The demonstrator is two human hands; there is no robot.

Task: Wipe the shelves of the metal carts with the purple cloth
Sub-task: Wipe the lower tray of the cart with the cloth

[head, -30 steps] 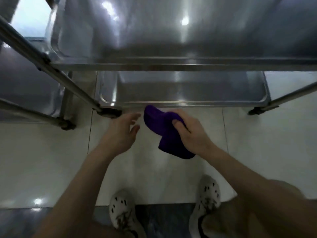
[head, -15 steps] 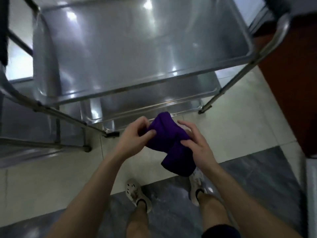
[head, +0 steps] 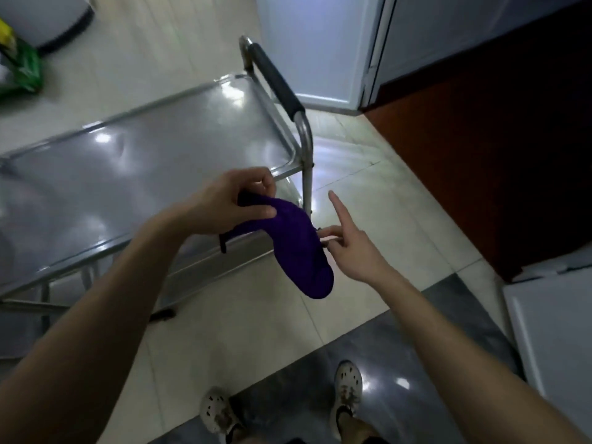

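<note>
Left hand (head: 224, 208) raised, pinching purple cloth (head: 298, 248).

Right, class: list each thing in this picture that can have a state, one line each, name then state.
Purple cloth: bunched, hanging in the air between both hands.
Left hand: pinches the cloth's upper end.
Right hand: index finger straight, other fingers at the cloth's edge; grip unclear.
Shiny steel cart's top shelf: glossy with reflections, cloth not laid on it.

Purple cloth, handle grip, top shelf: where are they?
purple cloth (head: 301, 248): head view, middle of drape.
handle grip (head: 275, 81): head view, mid-length.
top shelf (head: 128, 174): head view, bare centre.
</note>
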